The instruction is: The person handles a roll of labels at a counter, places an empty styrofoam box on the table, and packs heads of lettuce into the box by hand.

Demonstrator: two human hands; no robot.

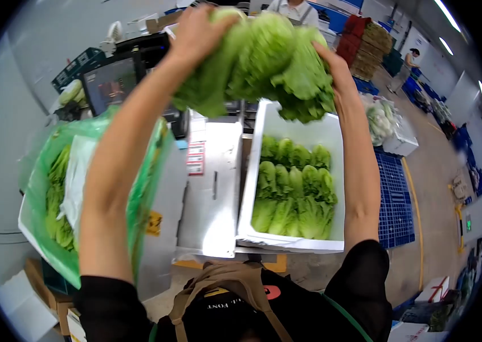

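My left hand (200, 31) and my right hand (335, 67) are closed around the two ends of a row of green lettuce heads (264, 51). The row is raised over the far end of a white foam box (338, 154), pressed together between my palms. Inside that box, more lettuce (295, 182) lies in several neat rows, filling the near and middle part. To the left stands another white box (39, 239) with a green plastic liner (84, 128). Leafy lettuce (58, 199) and a white sheet (80, 176) show in it.
A metal bench surface (218, 194) lies between the boxes. Behind it is a dark screen (111, 85) beside a green crate (78, 68). On the right are a blue pallet (395, 199) and bagged vegetables (380, 122). One person (295, 11) stands ahead, another (406, 68) farther right.
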